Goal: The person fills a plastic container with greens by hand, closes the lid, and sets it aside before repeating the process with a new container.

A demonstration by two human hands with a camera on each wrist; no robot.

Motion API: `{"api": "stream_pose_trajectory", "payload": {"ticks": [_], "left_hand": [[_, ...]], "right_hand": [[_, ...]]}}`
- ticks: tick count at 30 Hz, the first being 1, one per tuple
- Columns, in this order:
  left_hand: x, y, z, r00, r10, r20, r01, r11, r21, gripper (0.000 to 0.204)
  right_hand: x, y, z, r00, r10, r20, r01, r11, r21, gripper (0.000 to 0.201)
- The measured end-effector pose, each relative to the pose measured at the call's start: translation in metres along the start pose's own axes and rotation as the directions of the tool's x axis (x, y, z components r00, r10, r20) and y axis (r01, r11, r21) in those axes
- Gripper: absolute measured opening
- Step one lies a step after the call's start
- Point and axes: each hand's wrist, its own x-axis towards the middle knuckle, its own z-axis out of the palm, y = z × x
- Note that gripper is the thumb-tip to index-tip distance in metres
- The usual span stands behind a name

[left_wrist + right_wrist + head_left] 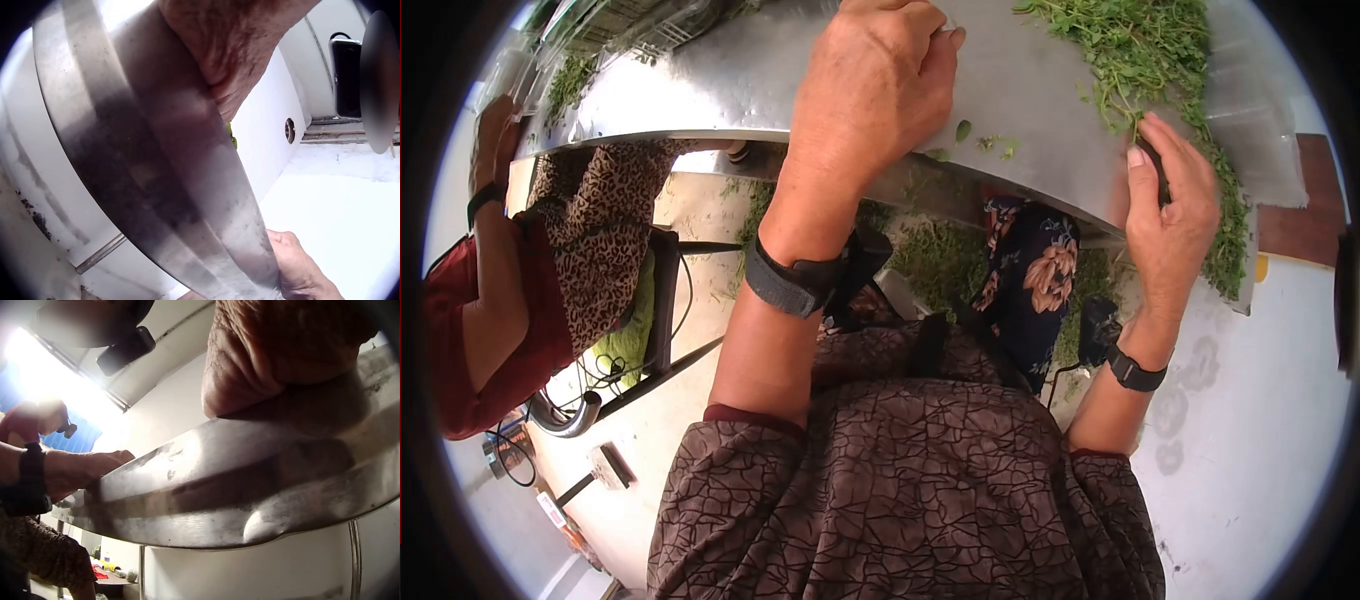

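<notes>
My left hand point(880, 85) is over the steel table near its front edge, fingers curled and thumb in against them. Its fingertips are mostly hidden; a small bit of green sprig point(232, 135) shows right at the hand in the left wrist view. To the right, my right hand point(1175, 205) lies at the near end of a pile of leafy green herbs point(1145, 50). Its thumb and forefinger are apart, with thin stems at the forefinger's tip. In the right wrist view only the heel of that hand shows, over the table edge.
Loose leaves point(990, 145) lie on the steel table point(1040, 110) between my hands. Clear plastic point(1250, 130) is beside the herb pile. At the left, another person in a red top point(490, 330) works at the same table. Cut greens point(940, 260) are on the floor below.
</notes>
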Motion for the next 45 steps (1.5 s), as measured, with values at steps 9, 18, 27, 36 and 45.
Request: {"api": "stream_pose_trajectory", "payload": {"ticks": [9, 18, 27, 36, 45], "left_hand": [[-0.002, 0.003, -0.004, 1.0, 0.001, -0.016, 0.0, 0.993, 0.12, 0.011], [-0.001, 0.007, -0.007, 1.0, -0.027, 0.015, 0.024, 0.984, 0.177, 0.013], [0.001, 0.017, -0.007, 0.996, -0.083, 0.041, 0.071, 0.969, 0.236, 0.015], [0.003, 0.022, -0.004, 0.992, -0.106, 0.066, 0.086, 0.962, 0.259, 0.016], [0.002, 0.015, -0.003, 0.997, -0.03, 0.068, 0.017, 0.982, 0.188, 0.018]], "right_hand": [[-0.001, -0.005, -0.002, 1.0, -0.004, 0.026, 0.004, 1.0, -0.003, 0.025], [-0.002, -0.007, -0.004, 0.997, -0.03, 0.068, 0.03, 1.0, 0.001, 0.029], [0.0, -0.002, -0.01, 0.984, -0.084, 0.156, 0.074, 0.995, 0.071, 0.038], [0.001, 0.0, -0.017, 0.973, -0.11, 0.2, 0.089, 0.99, 0.11, 0.041], [0.0, -0.004, -0.013, 0.986, -0.062, 0.156, 0.058, 0.998, 0.032, 0.038]]}}
